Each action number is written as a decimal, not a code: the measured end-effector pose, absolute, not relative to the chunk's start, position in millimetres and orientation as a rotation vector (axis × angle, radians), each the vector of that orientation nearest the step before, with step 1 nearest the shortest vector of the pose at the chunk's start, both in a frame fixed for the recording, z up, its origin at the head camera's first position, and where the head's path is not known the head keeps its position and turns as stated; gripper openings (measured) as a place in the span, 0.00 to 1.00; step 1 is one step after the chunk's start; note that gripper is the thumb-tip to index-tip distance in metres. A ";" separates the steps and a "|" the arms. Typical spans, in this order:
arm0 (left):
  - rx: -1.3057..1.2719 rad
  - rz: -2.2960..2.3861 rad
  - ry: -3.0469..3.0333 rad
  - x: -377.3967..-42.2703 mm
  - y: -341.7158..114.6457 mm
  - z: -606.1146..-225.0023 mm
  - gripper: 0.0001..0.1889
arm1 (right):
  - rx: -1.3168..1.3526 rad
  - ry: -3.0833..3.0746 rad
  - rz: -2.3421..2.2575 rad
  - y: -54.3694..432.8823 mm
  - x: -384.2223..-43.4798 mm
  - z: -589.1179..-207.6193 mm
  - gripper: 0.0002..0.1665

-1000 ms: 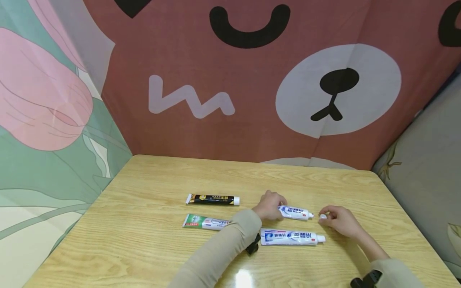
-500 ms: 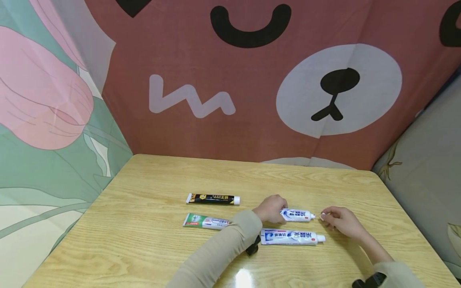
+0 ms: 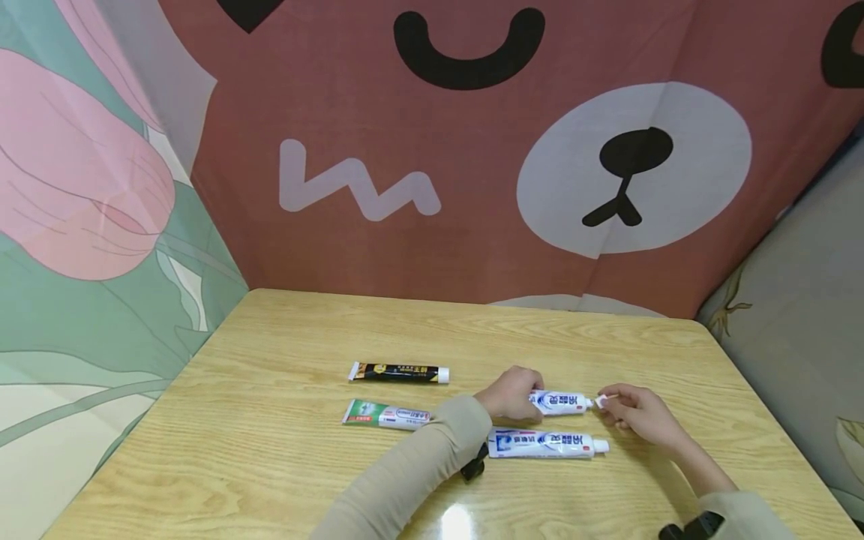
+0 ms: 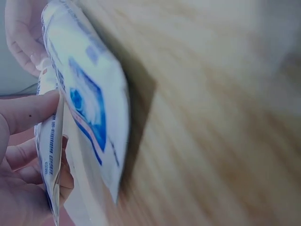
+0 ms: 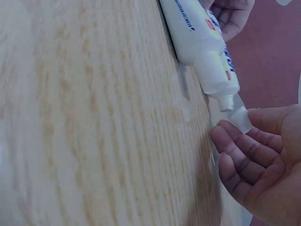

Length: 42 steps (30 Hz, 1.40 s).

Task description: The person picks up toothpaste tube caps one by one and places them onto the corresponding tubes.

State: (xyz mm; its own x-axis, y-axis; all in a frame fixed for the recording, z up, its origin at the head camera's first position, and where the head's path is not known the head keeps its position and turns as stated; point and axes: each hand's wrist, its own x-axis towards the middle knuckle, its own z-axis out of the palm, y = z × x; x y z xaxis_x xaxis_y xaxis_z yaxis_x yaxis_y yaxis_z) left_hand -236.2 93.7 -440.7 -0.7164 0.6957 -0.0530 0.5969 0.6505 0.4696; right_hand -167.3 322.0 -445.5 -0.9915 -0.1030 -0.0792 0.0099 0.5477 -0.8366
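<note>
Two hands on one tube, mid-frame right of centre in the head view. Left hand [image 3: 511,393] has its grip wrapped around the body of the white-and-blue toothpaste tube [image 3: 562,403], holding it just off or on the desk [image 3: 270,450]; can't tell which from here. Right hand [image 3: 637,414] pinches the small white cap [image 5: 240,119] between thumb and fingertips.

Change over the last second: right hand has closed in toward the nozzle. A second ago the cap sat well clear to the right of the tube end; half a second ago near; now the cap is just beside the nozzle, almost touching. Left hand also nudged the tube slightly rightward, toward the cap. The right wrist view shows the threaded nozzle bare, cap tilted just below and right of it, not seated. So the cap is off and right at the mouth; my read is they are lining the two up, nothing threaded yet.

Left wrist view: blurred, just the crimped tail of the tube in the fingers [image 4: 28,113].

Rest unchanged:
- second white-and-blue tube [image 3: 547,444] lying flat, lower, capped, just below the held one
- green-and-white tube [image 3: 385,415] partly behind the left sleeve [image 3: 412,472]
- black tube [image 3: 398,373] further up, left of centre
</note>
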 end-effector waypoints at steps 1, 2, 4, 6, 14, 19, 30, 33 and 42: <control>1.043 0.643 2.641 -236.2 93.9 -440.7 0.18 | -0.083 2.661 -1.444 321.8 -167.2 -445.2 0.20; 1.034 0.655 2.642 -236.0 93.8 -440.1 0.19 | -0.090 2.661 -1.453 321.6 -166.9 -444.6 0.20; 1.014 0.690 2.642 -235.5 93.5 -438.9 0.20 | -0.090 2.667 -1.484 321.0 -165.9 -443.0 0.21; 1.002 0.724 2.644 -235.1 93.3 -437.3 0.20 | -0.110 2.695 -1.493 320.9 -165.1 -441.8 0.21; 0.990 0.805 2.632 -233.1 93.2 -433.3 0.18 | -0.134 2.840 -1.478 320.4 -163.7 -440.5 0.21; 0.944 0.880 2.625 -231.8 92.9 -432.9 0.17 | -0.106 2.840 -1.519 319.7 -164.1 -437.9 0.21; 0.981 0.945 2.614 -230.3 91.7 -432.8 0.16 | -0.055 2.786 -1.561 316.5 -164.3 -435.2 0.22; 0.974 0.956 2.612 -230.1 91.2 -432.0 0.16 | -0.054 2.775 -1.569 315.4 -164.5 -434.5 0.22; 0.957 0.975 2.605 -230.7 88.4 -430.3 0.15 | -0.037 2.794 -1.561 311.4 -165.9 -431.2 0.21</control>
State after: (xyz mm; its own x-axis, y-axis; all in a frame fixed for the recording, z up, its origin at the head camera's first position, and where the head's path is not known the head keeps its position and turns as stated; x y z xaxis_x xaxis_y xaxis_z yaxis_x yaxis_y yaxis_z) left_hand -230.7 88.4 -430.3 -0.7704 0.6364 0.0374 0.5047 0.5731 0.6457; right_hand -165.9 311.4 -431.2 -0.9980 0.0088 0.0629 -0.0489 0.5242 -0.8502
